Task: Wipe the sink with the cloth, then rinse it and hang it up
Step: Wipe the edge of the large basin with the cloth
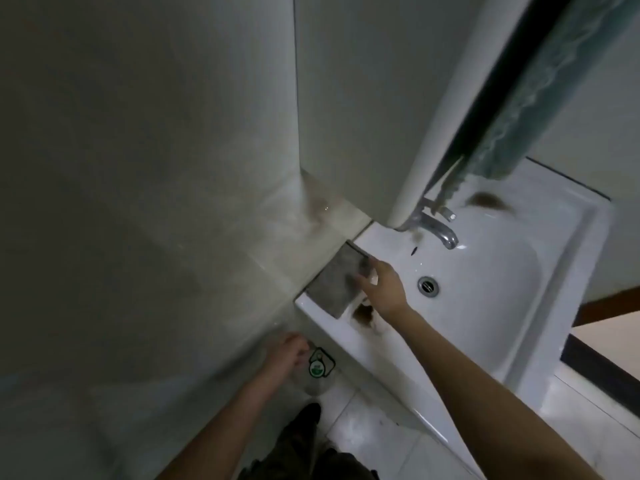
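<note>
A white sink point(575, 271) fills the right of the view, with a chrome tap point(438, 228) at its back and a metal drain point(428, 285) in the basin. A grey cloth point(337, 284) lies flat on the sink's left rim, next to the wall. My right hand point(384, 287) reaches over the rim with its fingers spread, and the fingertips touch the cloth's right edge. My left hand point(287, 355) hangs low beside the sink, closed around a clear bottle point(317, 370) with a green and white label.
Brown stains mark the rim near the cloth point(363, 315) and the back right of the sink point(485, 200). A teal towel point(540, 95) hangs on a dark rail above the tap. Tiled walls close in on the left and behind. Pale floor tiles lie below.
</note>
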Tool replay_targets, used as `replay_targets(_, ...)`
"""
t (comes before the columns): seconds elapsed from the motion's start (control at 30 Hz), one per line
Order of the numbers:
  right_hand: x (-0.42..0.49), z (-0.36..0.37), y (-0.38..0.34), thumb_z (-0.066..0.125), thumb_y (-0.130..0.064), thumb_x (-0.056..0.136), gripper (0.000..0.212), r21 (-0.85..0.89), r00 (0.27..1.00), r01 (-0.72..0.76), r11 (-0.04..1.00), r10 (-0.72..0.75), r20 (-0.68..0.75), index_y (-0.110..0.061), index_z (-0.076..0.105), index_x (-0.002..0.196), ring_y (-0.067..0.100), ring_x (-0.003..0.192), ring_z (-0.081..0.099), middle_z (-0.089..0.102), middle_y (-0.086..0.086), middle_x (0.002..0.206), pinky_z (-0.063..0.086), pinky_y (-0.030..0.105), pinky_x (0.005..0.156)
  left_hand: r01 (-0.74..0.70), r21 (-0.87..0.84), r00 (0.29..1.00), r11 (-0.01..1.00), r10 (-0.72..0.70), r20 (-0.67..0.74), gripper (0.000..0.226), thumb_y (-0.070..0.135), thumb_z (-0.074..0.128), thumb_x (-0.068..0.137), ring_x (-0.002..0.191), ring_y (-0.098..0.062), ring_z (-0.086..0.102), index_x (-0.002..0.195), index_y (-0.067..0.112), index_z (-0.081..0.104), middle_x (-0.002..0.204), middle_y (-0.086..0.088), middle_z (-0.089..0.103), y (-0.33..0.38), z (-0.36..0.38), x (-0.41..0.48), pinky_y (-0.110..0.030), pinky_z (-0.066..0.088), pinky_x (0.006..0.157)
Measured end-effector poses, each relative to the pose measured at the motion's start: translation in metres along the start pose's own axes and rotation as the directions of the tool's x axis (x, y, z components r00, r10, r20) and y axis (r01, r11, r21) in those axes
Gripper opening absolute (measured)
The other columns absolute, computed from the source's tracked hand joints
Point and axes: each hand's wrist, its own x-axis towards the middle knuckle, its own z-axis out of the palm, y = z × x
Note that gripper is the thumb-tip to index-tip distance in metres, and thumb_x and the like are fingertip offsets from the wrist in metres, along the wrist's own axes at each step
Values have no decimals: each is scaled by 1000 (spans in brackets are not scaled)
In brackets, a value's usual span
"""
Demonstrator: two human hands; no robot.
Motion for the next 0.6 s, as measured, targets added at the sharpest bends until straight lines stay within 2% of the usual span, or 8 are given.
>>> replay_targets(0.07, 22, 0, -5, 60, -40, 91, 68, -150, 999, 21, 989, -14, 51, -9, 35, 146, 30, 130, 40, 45, 11, 145, 34, 39, 107, 16, 13, 1000, 1000, -16, 27, 11, 20, 53, 91, 80, -24, 63, 83, 14, 59, 88, -11, 63, 11, 9, 14, -31, 50, 75)
replay_targets(0.13, 39, 1, -8, 59, -45, 90, 74, -252, 994, 16, 968, 11, 105, -9, 31, 147, 29, 132, 35, 42, 9, 147, 33, 40, 109, 42, -21, 997, 999, -41, 70, 14, 22, 53, 93, 93, -27, 67, 99, 13, 62, 105, -14, 66, 19, 19, 26, -30, 53, 75)
replay_targets(0.2, 48, 7, -12, 62, -47, 87, 72, -346, 990, 27, 938, 24, 140, -8, 37, 142, 30, 125, 39, 47, 12, 139, 38, 40, 105, 59, -84, 992, 995, -50, 114, 26, 21, 51, 95, 107, -29, 64, 116, 8, 59, 117, -16, 64, 23, 22, 32, -30, 53, 77)
replay_targets(0.27, 52, 11, -14, 67, -46, 83, 67, -411, 988, 28, 911, 39, 152, -6, 45, 133, 31, 118, 43, 49, 15, 128, 42, 39, 99, 62, -106, 990, 992, -47, 135, 21, 17, 46, 98, 99, -27, 64, 115, 7, 54, 108, -15, 64, 28, 23, 31, -28, 51, 75)
replay_targets(0.33, 57, 10, -15, 75, -41, 78, 64, -320, 983, -80, 944, 127, 130, -4, 50, 124, 31, 111, 49, 52, 13, 118, 45, 34, 88, 74, -132, 990, 988, -56, 132, 18, 15, 45, 99, 83, -21, 61, 114, 7, 52, 94, -11, 62, 29, 24, 32, -27, 51, 71)
replay_targets(0.43, 60, 5, -19, 83, -25, 71, 56, -15, 942, -284, 959, 281, 185, -1, 56, 114, 23, 93, 57, 57, 6, 102, 44, 27, 72, 71, -143, 989, 987, -50, 142, 15, 13, 44, 100, 78, -19, 59, 111, 6, 51, 89, -10, 60, 27, 25, 34, -27, 49, 70)
replay_targets(0.53, 55, 2, -18, 83, -17, 70, 30, 156, 928, -335, 929, 296, 227, -9, 63, 91, 21, 83, 60, 65, 6, 93, 47, 24, 65, 76, -164, 987, 984, -50, 154, 17, 11, 43, 101, 82, -19, 61, 115, 5, 51, 93, -11, 62, 26, 22, 34, -24, 51, 73)
replay_targets(0.6, 48, 2, -19, 82, -14, 71, 27, 239, 937, -328, 914, 283, 205, -13, 60, 86, 24, 85, 61, 64, 2, 86, 53, 30, 68, 74, -190, 986, 979, -43, 159, 24, 10, 44, 100, 90, -22, 62, 121, 0, 53, 103, -18, 63, 25, 19, 35, -24, 52, 76)
